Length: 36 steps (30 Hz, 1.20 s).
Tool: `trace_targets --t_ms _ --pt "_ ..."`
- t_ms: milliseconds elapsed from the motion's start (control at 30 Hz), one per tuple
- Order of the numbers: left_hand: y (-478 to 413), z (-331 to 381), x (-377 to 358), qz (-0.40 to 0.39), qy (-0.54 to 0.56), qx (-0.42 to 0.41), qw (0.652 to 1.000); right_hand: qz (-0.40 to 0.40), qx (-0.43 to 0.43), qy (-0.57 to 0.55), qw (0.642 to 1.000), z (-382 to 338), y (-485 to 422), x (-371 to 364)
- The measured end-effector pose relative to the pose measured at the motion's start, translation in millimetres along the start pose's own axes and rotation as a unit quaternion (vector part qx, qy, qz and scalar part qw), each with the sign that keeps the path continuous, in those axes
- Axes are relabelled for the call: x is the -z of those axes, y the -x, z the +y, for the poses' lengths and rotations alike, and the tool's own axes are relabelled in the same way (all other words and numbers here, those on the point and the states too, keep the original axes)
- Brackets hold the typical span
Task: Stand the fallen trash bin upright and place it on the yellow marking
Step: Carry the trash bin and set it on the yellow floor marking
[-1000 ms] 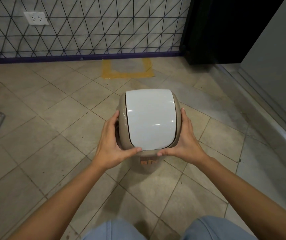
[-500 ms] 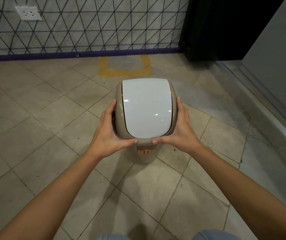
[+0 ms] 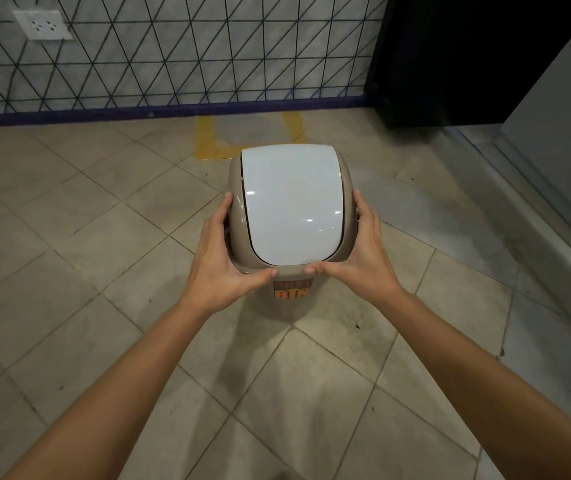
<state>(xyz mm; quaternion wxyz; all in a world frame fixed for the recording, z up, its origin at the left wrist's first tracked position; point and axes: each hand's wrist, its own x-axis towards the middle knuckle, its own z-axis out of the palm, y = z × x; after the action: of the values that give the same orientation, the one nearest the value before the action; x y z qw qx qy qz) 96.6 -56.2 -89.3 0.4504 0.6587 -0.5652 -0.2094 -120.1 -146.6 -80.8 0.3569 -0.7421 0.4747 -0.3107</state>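
1 trash bin (image 3: 291, 209), beige, white swing lid (image 3: 292, 206), upright | 2 hands: left hand (image 3: 220, 263) and right hand (image 3: 360, 258) pressed against opposite sides, thumbs on near rim | label (image 3: 292, 291): orange "BIN", upper line unreadable | 1 yellow marking (image 3: 208, 143) just beyond bin by wall | 1 wall socket (image 3: 42, 24)

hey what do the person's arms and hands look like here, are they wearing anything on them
Both forearms are bare up to the frame's bottom edge: no sleeves in view. The left hand and right hand wear no gloves, and no rings, watch or wristband show. Fingernails look short and unpainted. No marks or bandages are visible.
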Motion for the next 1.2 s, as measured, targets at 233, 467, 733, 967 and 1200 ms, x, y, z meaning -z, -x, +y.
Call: trace_targets --t_ms 233,467,733,967,1200 --pt "-28.3 4.7 -2.6 0.014 -0.018 0.041 0.999 0.000 -0.022 0.041 0.999 -10.8 -32.7 -3.8" --pt "-42.8 15.2 -2.0 0.013 -0.086 0.054 0.995 0.032 -0.024 0.085 0.996 -28.5 -39.1 -11.1" --pt "-41.2 27.5 3.6 -0.008 -0.149 0.048 0.988 0.024 -0.039 0.157 0.987 -40.9 -43.4 -12.6" --pt "-47.7 21.3 -3.1 0.005 -0.137 0.048 0.989 0.027 -0.029 0.139 0.990 -30.6 -59.3 -11.1" --pt "-71.4 7.5 -14.7 0.040 -0.062 0.112 0.991 0.018 -0.079 0.069 0.994 -17.3 -90.0 -9.3"
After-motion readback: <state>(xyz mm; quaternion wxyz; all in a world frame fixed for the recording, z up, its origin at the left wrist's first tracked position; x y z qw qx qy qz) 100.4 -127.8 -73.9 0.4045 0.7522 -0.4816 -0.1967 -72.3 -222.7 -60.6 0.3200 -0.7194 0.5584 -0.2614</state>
